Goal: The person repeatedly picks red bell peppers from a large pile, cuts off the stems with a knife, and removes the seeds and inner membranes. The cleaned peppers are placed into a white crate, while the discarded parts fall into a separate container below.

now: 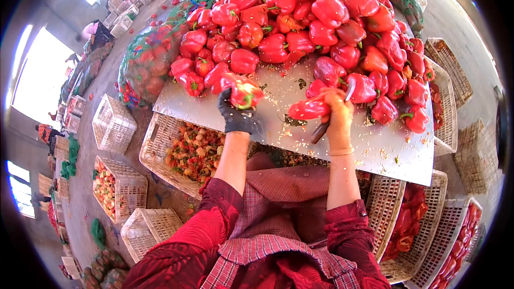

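My left hand [236,117], in a black glove, grips a cut red bell pepper [245,91] with its green stem facing me. My right hand [339,117] wears an orange glove and holds a knife [320,133]. Its dark handle points down towards me, and a short curved blade shows above the hand. The same hand also has hold of a red pepper piece [307,110]. Both hands are over the near part of a metal tabletop [289,136] strewn with seeds. Beyond them rises a large pile of red bell peppers [299,42].
A plastic crate of pepper cores [192,150] stands below the table at left. Crates of red pepper pieces [409,218] are at lower right. A green mesh sack of peppers [146,62] leans at the table's left side. More crates [114,124] stand on the floor.
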Tool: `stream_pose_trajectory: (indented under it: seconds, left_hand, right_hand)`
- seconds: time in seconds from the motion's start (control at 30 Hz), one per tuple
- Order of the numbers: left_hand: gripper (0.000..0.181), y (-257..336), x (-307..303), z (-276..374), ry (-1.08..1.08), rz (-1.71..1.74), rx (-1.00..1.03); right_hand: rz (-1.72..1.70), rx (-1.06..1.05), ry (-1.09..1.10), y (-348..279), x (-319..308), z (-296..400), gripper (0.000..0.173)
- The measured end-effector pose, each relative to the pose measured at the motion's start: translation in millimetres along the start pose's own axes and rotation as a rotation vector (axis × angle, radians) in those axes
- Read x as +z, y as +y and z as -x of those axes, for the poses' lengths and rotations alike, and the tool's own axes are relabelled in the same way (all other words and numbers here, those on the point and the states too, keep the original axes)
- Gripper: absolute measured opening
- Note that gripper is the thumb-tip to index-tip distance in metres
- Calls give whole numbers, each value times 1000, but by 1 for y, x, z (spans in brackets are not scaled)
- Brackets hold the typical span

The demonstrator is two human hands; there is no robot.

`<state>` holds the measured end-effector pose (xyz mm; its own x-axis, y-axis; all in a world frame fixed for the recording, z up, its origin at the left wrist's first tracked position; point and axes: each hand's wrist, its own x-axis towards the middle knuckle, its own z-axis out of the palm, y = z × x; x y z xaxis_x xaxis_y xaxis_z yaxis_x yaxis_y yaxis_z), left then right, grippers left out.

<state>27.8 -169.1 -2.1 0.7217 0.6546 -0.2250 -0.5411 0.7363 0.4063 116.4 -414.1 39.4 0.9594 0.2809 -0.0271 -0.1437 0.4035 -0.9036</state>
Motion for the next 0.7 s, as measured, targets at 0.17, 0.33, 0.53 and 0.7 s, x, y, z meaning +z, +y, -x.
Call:
stream_pose_trajectory:
  seconds: [0.17, 0.33, 0.53, 0.7]
  left_hand:
    - [42, 29, -41, -36, 183, -1033, -14]
    - [45, 11, 33, 38, -350, -1750, 1045]
    - [45, -38, 88, 96, -443, -1849, -240]
    - [39, -39, 52, 93, -498, -1167, -421]
  right_hand:
    - [-15, -343, -86, -21, -2, 11, 31]
    - [166, -312, -160, -24, 0, 23, 31]
    - [473, -500, -137, -10, 14, 19, 24]
    - [289, -341, -2, -22, -16, -1, 21]
